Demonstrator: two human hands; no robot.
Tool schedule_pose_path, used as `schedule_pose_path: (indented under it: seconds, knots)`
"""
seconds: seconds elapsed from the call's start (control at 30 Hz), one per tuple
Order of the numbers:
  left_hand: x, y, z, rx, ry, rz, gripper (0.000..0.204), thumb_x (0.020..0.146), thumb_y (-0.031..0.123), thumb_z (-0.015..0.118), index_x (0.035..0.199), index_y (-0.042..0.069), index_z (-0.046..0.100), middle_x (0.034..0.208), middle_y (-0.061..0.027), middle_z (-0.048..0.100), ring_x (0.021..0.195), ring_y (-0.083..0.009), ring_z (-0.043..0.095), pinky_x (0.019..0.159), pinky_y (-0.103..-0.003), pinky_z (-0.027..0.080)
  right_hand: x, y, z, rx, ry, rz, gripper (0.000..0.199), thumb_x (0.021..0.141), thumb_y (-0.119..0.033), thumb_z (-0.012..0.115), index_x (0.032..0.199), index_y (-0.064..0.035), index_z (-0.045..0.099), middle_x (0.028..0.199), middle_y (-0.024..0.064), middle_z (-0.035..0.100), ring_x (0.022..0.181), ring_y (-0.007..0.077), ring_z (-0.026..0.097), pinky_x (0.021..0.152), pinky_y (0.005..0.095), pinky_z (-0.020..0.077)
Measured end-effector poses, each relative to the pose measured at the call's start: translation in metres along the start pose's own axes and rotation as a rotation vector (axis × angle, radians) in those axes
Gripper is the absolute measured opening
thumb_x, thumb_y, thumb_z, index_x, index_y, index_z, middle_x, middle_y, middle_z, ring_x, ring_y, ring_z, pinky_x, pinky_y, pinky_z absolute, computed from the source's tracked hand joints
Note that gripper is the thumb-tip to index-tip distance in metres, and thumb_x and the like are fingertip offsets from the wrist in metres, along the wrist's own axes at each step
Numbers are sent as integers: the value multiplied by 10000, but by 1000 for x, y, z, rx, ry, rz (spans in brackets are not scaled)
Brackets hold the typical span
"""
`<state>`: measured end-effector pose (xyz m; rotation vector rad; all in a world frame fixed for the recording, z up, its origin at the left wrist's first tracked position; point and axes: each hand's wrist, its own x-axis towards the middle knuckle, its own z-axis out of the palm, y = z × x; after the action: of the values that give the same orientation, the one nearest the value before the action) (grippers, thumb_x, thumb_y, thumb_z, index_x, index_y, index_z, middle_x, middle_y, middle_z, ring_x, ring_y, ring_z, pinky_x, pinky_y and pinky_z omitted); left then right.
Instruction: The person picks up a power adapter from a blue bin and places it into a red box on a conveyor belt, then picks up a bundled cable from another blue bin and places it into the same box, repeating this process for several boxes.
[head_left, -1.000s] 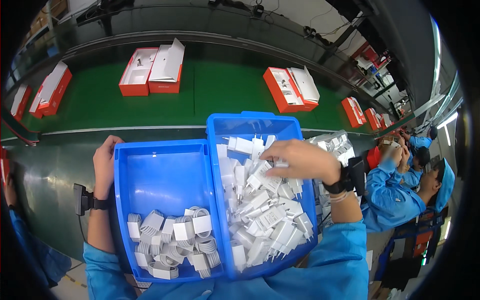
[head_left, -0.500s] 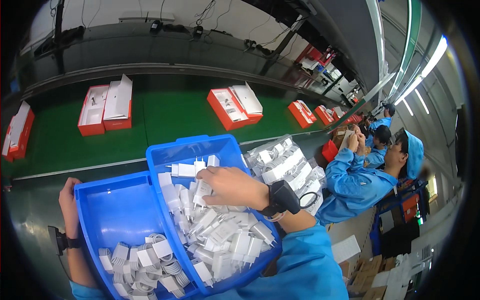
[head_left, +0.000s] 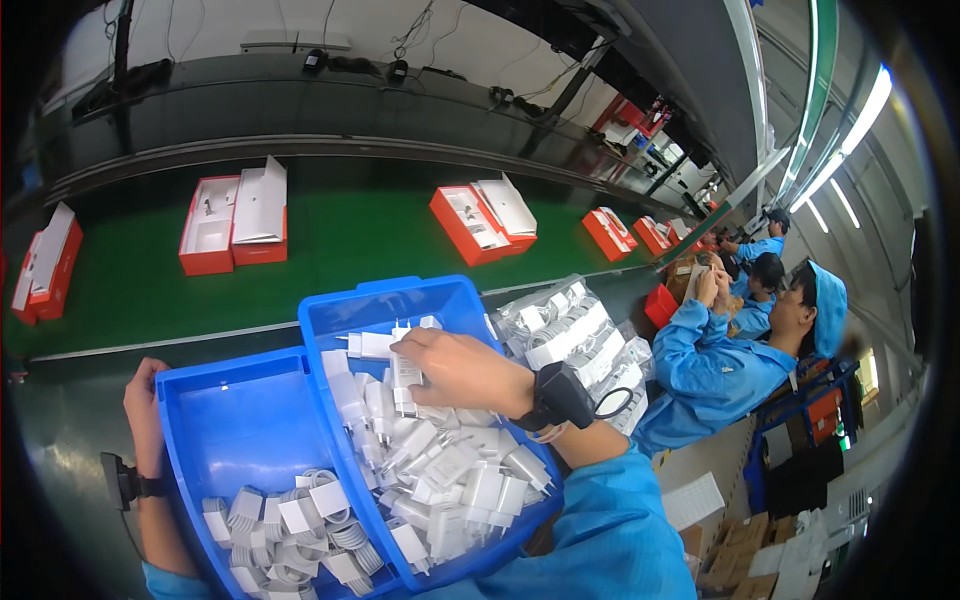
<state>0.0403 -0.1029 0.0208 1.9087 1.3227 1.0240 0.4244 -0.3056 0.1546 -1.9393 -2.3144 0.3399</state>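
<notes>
Two blue plastic bins stand side by side in front of me. The right bin [head_left: 455, 300] is full of white chargers [head_left: 450, 470]. My right hand [head_left: 455, 370], with a black wrist band, reaches into it and closes on a white charger [head_left: 405, 372] near the far end. The left bin [head_left: 235, 410] holds several coiled white cables [head_left: 290, 525] at its near end. My left hand [head_left: 145, 405] grips that bin's left rim.
A green conveyor belt [head_left: 350, 250] runs behind the bins and carries several open red boxes with white lids [head_left: 235, 225]. A clear bag of white chargers [head_left: 575, 335] lies right of the bins. People in blue coats and caps [head_left: 740, 350] work along the line at right.
The view has swung to the right, so the bins now sit lower and further left. My right hand has stayed in the charger bin and shifted toward its far left part.
</notes>
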Motion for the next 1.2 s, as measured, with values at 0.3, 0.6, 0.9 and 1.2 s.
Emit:
schedule_pose_path:
  seconds: [0.3,0.6,0.9,1.2]
  knots:
    - [-2,-12,-25,93,-14,92,149,888,232,574,885,103,650,703,-100,656,678,-311,650,621,-403,500,12,-86,-71,-146,61,-70,517,720,-219,758,1164,-2,606,1110,169,622,996,348,619,879,392,509]
    - [-12,-28,-55,103,8,65,170,883,243,562,862,103,655,680,-79,654,642,-300,641,580,-403,477,171,-131,-134,-150,209,-333,504,722,-166,716,1169,34,598,1087,177,623,946,340,636,844,365,524]
    - [-5,-28,-65,118,-23,92,188,912,255,536,869,112,650,717,-101,677,679,-318,658,614,-435,503,306,-64,-47,-219,384,-186,545,735,-174,708,1219,35,570,1180,211,582,1116,371,560,967,395,465]
    - [9,-36,-55,104,-2,100,160,900,228,559,838,110,648,645,-81,643,598,-279,637,573,-386,483,351,-14,7,-308,584,-145,541,791,-151,644,1295,-9,509,1257,156,546,1165,325,529,965,406,471]
